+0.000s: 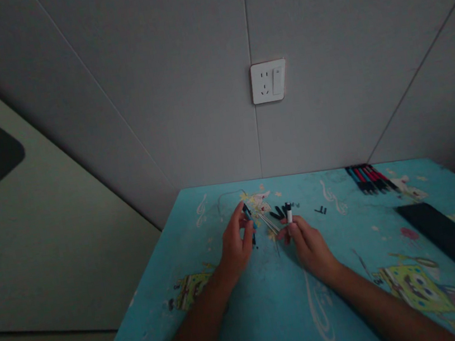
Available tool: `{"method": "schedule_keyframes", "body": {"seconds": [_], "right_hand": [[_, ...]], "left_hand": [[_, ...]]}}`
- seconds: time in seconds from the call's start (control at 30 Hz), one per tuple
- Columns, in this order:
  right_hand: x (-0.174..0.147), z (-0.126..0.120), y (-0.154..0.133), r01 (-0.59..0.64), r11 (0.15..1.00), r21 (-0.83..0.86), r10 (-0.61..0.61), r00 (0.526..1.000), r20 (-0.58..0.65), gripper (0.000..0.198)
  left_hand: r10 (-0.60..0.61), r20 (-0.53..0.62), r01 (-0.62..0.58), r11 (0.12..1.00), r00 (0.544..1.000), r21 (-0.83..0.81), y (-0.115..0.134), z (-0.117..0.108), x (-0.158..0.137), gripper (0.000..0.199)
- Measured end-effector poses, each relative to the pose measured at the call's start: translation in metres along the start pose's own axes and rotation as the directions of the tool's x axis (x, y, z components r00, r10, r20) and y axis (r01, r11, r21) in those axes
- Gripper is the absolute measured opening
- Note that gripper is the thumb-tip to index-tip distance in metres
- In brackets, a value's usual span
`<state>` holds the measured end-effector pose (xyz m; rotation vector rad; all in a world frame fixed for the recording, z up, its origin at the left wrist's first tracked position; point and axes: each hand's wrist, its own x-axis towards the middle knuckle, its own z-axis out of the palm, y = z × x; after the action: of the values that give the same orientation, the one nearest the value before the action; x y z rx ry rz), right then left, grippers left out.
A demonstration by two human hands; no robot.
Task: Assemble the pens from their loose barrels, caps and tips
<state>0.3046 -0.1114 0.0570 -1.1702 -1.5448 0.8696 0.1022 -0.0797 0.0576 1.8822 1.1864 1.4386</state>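
My left hand (234,240) is closed around a blue pen part (248,214) with a dark top end, held upright between thumb and fingers. Opposite it, my right hand (309,242) grips a white pen barrel (289,216) with a black tip pointing up. Several thin pale sticks, which look like pen refills (267,223), lie on the table between the hands. Black pen caps (276,214) rest just behind my right hand, partly hidden by the barrel. Small black clip-like pieces (321,210) sit farther right.
A row of blue, red and black pens (369,179) lies at the back right of the cartoon-printed blue table (256,313). Nearer on the right is a flat black pad (453,243). Behind the table rises a grey wall with a white socket (269,81).
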Motion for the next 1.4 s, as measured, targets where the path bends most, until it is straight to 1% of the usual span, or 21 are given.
{"method": "schedule_keyframes", "body": {"seconds": [0.03,0.07,0.13,0.2,0.23,0.27,0.33,0.43,0.53,0.57,0.67,0.73,0.87,0.93,1.0,1.03,1.1,1.17,1.23,1.3,1.4], "right_hand": [[0.001,0.001,-0.003,-0.063,0.987,0.148,0.062,0.998,0.010,0.031],[0.002,0.003,-0.005,-0.129,0.946,0.299,0.124,0.992,0.037,0.032],[0.006,0.003,-0.008,-0.260,0.796,0.546,0.234,0.965,0.118,0.033],[0.009,0.001,-0.008,-0.341,0.643,0.686,0.319,0.933,0.165,0.033],[0.011,-0.001,-0.007,-0.359,0.592,0.722,0.354,0.920,0.167,0.032],[0.012,-0.003,-0.006,-0.364,0.563,0.742,0.384,0.910,0.155,0.032],[0.014,-0.009,-0.003,-0.355,0.558,0.750,0.421,0.900,0.113,0.033],[0.015,-0.016,-0.002,-0.333,0.609,0.720,0.436,0.899,0.047,0.037],[0.016,-0.020,-0.003,-0.330,0.630,0.703,0.449,0.893,0.018,0.048],[0.016,-0.020,-0.004,-0.330,0.631,0.702,0.449,0.894,0.017,0.048],[0.014,-0.020,-0.007,-0.336,0.639,0.692,0.436,0.899,0.034,0.036],[0.013,-0.018,-0.009,-0.345,0.657,0.670,0.422,0.905,0.052,0.033],[0.011,-0.014,-0.011,-0.319,0.750,0.580,0.357,0.933,0.052,0.037],[0.010,-0.012,-0.011,-0.298,0.818,0.492,0.315,0.948,0.049,0.037],[0.007,-0.011,-0.010,-0.258,0.905,0.339,0.263,0.964,0.032,0.036],[0.005,-0.010,-0.010,-0.215,0.950,0.228,0.217,0.976,0.014,0.035],[0.002,-0.009,-0.011,-0.076,0.997,-0.033,0.076,0.997,-0.008,0.032],[-0.001,-0.007,-0.012,0.074,0.967,-0.243,-0.071,0.997,0.019,0.028],[-0.002,-0.005,-0.013,0.166,0.923,-0.348,-0.145,0.986,0.086,0.026],[-0.003,-0.004,-0.013,0.197,0.886,-0.419,-0.147,0.978,0.149,0.026],[-0.003,-0.004,-0.009,0.205,0.814,-0.543,-0.088,0.968,0.233,0.024]], "left_hand": [[-0.060,0.012,0.061,0.995,0.998,-0.078,0.004,0.001,0.000,0.052],[-0.113,0.030,0.116,0.981,0.993,-0.155,0.007,0.002,0.001,0.052],[-0.196,0.059,0.205,0.933,0.979,-0.296,0.012,0.003,0.003,0.054],[-0.263,0.082,0.273,0.870,0.961,-0.411,0.014,0.003,0.006,0.057],[-0.295,0.089,0.302,0.838,0.951,-0.455,0.013,0.003,0.008,0.058],[-0.326,0.095,0.330,0.808,0.940,-0.488,0.012,0.002,0.009,0.059],[-0.385,0.101,0.377,0.755,0.917,-0.536,0.007,0.001,0.010,0.061],[-0.460,0.105,0.421,0.667,0.882,-0.615,0.000,0.000,0.011,0.059],[-0.517,0.114,0.440,0.568,0.849,-0.695,-0.006,0.000,0.012,0.058],[-0.529,0.121,0.444,0.542,0.840,-0.714,-0.007,0.000,0.013,0.057],[-0.542,0.149,0.453,0.487,0.827,-0.747,-0.008,0.000,0.014,0.059],[-0.537,0.169,0.459,0.468,0.827,-0.755,-0.008,0.000,0.014,0.058],[-0.508,0.219,0.477,0.460,0.833,-0.749,-0.008,0.000,0.014,0.032],[-0.495,0.240,0.488,0.466,0.835,-0.738,-0.008,0.000,0.014,0.026],[-0.480,0.255,0.495,0.482,0.840,-0.723,-0.008,0.000,0.013,0.028],[-0.471,0.258,0.496,0.498,0.844,-0.712,-0.007,0.000,0.012,0.031],[-0.455,0.251,0.492,0.550,0.854,-0.675,-0.005,0.002,0.011,0.035],[-0.449,0.223,0.483,0.626,0.865,-0.612,-0.003,0.003,0.009,0.037],[-0.447,0.177,0.467,0.704,0.877,-0.534,-0.002,0.003,0.009,0.036],[-0.441,0.130,0.447,0.760,0.888,-0.472,-0.002,0.003,0.009,0.033],[-0.437,0.056,0.417,0.803,0.898,-0.425,-0.002,0.002,0.010,0.033]]}}
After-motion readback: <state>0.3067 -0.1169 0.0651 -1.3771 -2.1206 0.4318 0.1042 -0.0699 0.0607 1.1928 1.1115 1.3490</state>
